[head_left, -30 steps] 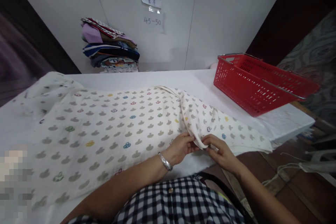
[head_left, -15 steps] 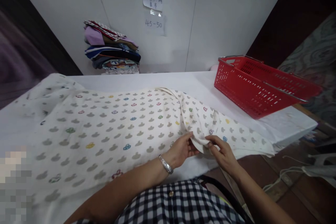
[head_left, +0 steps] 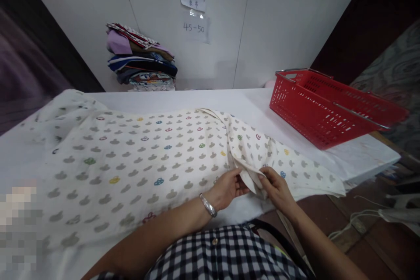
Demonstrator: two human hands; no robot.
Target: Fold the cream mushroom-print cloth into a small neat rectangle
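A white cloth (head_left: 151, 148) printed with grey mushroom-like shapes and a few coloured ones lies spread over the table. Its right part is folded over, and the fold's edge runs down toward my hands. My left hand (head_left: 229, 188), with a silver bangle at the wrist, is closed on the near edge of the cloth. Just to the right, my right hand (head_left: 275, 186) pinches the same edge between thumb and fingers. Between the two hands a small flap of cloth is lifted and bent. Some of my left fingertips are hidden behind it.
A red plastic basket (head_left: 315, 113) with metal handles stands on the table's right side. Against the back wall is a stack of folded fabrics (head_left: 142, 59). Handwritten paper signs (head_left: 193, 0) hang on the wall. White cords lie on the floor at the right.
The edge between my hands has been opened out a little, so the flap stands more apart. My right hand has shifted slightly. The view has moved a touch.
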